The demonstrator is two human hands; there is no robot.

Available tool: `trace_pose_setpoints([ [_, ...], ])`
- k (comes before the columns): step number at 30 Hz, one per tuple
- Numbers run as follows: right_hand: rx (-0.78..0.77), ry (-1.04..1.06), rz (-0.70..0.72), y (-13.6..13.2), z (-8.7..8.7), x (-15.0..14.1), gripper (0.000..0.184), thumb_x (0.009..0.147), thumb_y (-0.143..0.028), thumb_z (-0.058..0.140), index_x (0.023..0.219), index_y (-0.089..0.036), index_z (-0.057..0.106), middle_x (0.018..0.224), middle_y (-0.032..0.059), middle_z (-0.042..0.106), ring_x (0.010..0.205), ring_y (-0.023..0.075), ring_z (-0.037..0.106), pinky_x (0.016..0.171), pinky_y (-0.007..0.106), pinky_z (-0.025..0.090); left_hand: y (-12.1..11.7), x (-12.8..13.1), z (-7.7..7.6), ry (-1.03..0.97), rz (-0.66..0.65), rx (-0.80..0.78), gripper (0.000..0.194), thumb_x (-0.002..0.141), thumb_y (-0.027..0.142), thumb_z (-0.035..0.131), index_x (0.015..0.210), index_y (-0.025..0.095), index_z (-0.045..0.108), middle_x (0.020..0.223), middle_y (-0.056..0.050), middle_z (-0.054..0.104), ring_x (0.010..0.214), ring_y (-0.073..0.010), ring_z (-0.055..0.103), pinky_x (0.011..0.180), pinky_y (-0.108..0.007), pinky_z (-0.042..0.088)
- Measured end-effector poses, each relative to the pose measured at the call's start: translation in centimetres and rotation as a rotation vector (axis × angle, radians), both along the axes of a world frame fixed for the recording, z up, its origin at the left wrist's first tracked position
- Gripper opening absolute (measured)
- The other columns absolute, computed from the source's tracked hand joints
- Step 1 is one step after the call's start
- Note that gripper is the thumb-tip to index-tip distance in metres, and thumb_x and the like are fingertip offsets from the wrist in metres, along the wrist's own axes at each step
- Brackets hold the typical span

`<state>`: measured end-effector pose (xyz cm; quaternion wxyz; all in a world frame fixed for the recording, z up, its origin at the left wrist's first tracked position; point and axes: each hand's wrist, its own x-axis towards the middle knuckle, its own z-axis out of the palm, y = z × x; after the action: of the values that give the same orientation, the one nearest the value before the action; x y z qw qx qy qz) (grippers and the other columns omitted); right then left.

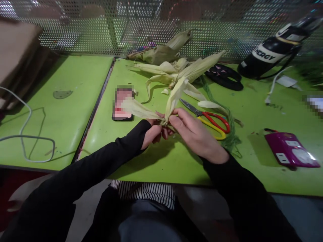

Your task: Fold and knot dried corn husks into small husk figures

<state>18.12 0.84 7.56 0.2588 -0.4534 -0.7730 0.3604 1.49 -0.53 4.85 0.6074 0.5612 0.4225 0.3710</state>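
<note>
Both of my hands meet over the green table, holding a pale corn husk that is gathered at a knot-like middle. My left hand pinches it from the left, with fingers curled underneath. From the right, my right hand grips the same gathered spot between thumb and fingers. One strip of husk points up and another spreads left over a phone. Just behind my right hand lie open scissors with red and yellow handles. More corn husks are heaped farther back.
Green string lies beside the scissors. A purple power socket sits to the right, and a black bottle stands at the back right. A white cable loops at left. Perforated metal borders the table's back.
</note>
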Motion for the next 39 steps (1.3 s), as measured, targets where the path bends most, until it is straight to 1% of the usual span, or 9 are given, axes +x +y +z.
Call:
trace_pose_setpoints([
  [6,0.069,0.229,-0.165,-1.5,-1.5,-1.4,0.021,0.096,-0.045,0.051,0.091,-0.025,0.056,0.055,-0.0069,0.045,0.045,0.0100,0.040,0.049,0.026,0.035,-1.3,0.3,1.0,-0.007,0.108,0.092,0.046,0.096,0.046,0.041,0.059,0.019,0.044,0.044,0.004,0.037,0.041,-0.0066,0.032,0.043,-0.023,0.026],
  [12,0.224,0.394,-0.239,-2.1,-1.6,-1.6,0.013,0.094,-0.034,0.056,0.091,-0.025,0.064,0.072,-0.0014,0.062,0.070,0.0150,0.061,0.068,0.029,0.049,-2.2,0.4,1.5,0.004,0.219,0.048,0.043,0.095,0.054,0.041,0.082,0.018,0.062,0.043,0.007,0.032,0.040,-0.0077,0.029,0.042,-0.024,0.023],
  [17,0.256,0.402,-0.258,-1.7,-1.5,-1.4,0.012,0.093,-0.033,0.058,0.093,-0.025,0.068,0.081,-0.0006,0.068,0.076,0.0148,0.065,0.071,0.027,0.052,-2.4,-0.2,1.9,0.011,0.163,0.014,0.049,0.095,0.057,0.041,0.091,0.017,0.068,0.042,0.006,0.031,0.040,-0.0078,0.026,0.043,-0.025,0.023],
  [21,0.190,0.424,-0.234,-1.3,-1.6,-1.1,0.013,0.092,-0.035,0.059,0.094,-0.024,0.067,0.080,-0.0011,0.068,0.070,0.0131,0.064,0.066,0.026,0.053,-2.0,-0.6,1.8,0.069,0.095,0.075,0.043,0.094,0.055,0.043,0.083,0.018,0.061,0.046,0.006,0.035,0.042,-0.0087,0.031,0.046,-0.026,0.030],
  [25,0.039,0.440,-0.142,-1.3,-1.5,-1.1,0.017,0.093,-0.038,0.057,0.103,-0.025,0.064,0.075,-0.0030,0.065,0.056,0.0101,0.059,0.054,0.023,0.050,-1.1,-0.6,0.6,0.086,0.064,0.354,0.025,0.084,0.041,0.062,0.089,0.017,0.056,0.069,0.000,0.058,0.066,-0.0143,0.055,0.067,-0.030,0.047],
  [28,0.052,0.368,-0.164,-1.4,-1.5,-1.0,0.016,0.094,-0.037,0.056,0.100,-0.024,0.063,0.064,-0.0051,0.060,0.047,0.0087,0.052,0.047,0.022,0.045,-0.6,-0.8,0.0,0.212,0.112,0.499,0.018,0.085,0.034,0.057,0.089,0.017,0.057,0.073,-0.002,0.061,0.073,-0.0171,0.057,0.075,-0.033,0.049],
  [33,0.297,0.221,-0.203,-1.2,-1.6,-0.7,0.017,0.089,-0.034,0.061,0.079,-0.020,0.065,0.078,0.0018,0.067,0.071,0.0150,0.062,0.066,0.028,0.052,-0.9,-1.3,0.4,0.250,0.081,0.498,0.016,0.087,0.031,0.053,0.080,0.018,0.057,0.071,-0.002,0.060,0.072,-0.0166,0.056,0.074,-0.032,0.048],
  [36,0.207,0.265,-0.162,-1.1,-1.6,-0.7,0.018,0.088,-0.037,0.061,0.080,-0.021,0.066,0.077,0.0017,0.067,0.070,0.0165,0.062,0.065,0.030,0.052,-1.2,-1.2,0.7,0.258,0.102,0.459,0.020,0.090,0.034,0.051,0.080,0.018,0.057,0.071,-0.003,0.060,0.075,-0.0173,0.056,0.075,-0.032,0.047],
  [39,0.111,0.329,-0.158,-1.5,-1.5,-0.8,0.018,0.088,-0.039,0.061,0.082,-0.022,0.065,0.075,0.0013,0.067,0.065,0.0163,0.061,0.060,0.030,0.051,-1.4,-1.0,0.8,0.308,0.068,0.388,0.018,0.089,0.033,0.053,0.078,0.019,0.058,0.061,0.001,0.052,0.064,-0.0148,0.050,0.064,-0.029,0.043],
])
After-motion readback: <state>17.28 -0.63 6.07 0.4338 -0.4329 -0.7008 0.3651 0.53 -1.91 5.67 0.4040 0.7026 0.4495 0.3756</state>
